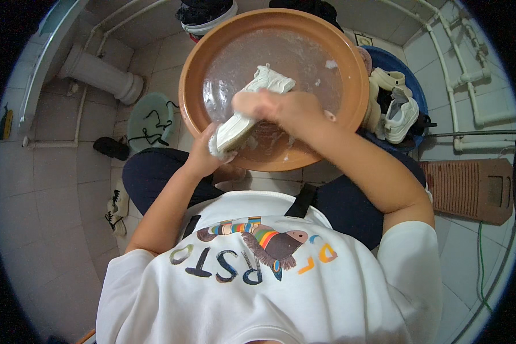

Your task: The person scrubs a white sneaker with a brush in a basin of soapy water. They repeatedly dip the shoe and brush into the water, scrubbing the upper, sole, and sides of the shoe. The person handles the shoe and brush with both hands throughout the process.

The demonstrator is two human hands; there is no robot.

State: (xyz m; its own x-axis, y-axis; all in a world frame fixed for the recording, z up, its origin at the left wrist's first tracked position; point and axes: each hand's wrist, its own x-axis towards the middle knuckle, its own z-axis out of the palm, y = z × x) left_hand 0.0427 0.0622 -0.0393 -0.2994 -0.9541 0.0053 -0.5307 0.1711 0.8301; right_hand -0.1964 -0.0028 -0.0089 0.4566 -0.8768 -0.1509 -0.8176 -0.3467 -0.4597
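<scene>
A wet white shoe (pixel 233 132) is held at a slant over the near left rim of a large orange-brown basin (pixel 358 106). My left hand (pixel 202 156) is closed round its lower end, where white suds cling. My right hand (pixel 295 112) lies across the middle of the shoe, its fingers smeared by motion; whether it holds anything cannot be made out. The shoe's far end (pixel 274 80) shows beyond that hand, above cloudy, soapy water (pixel 226 66) with bits of foam.
To the right, a blue tub (pixel 418 94) holds several light shoes (pixel 401 117). A brown washboard (pixel 470 186) lies nearer. At left are a pale green basin (pixel 146 109) with black laces, a black slipper (pixel 111 148) and white shoes (pixel 119 203). Pipes (pixel 450 63) run along the walls.
</scene>
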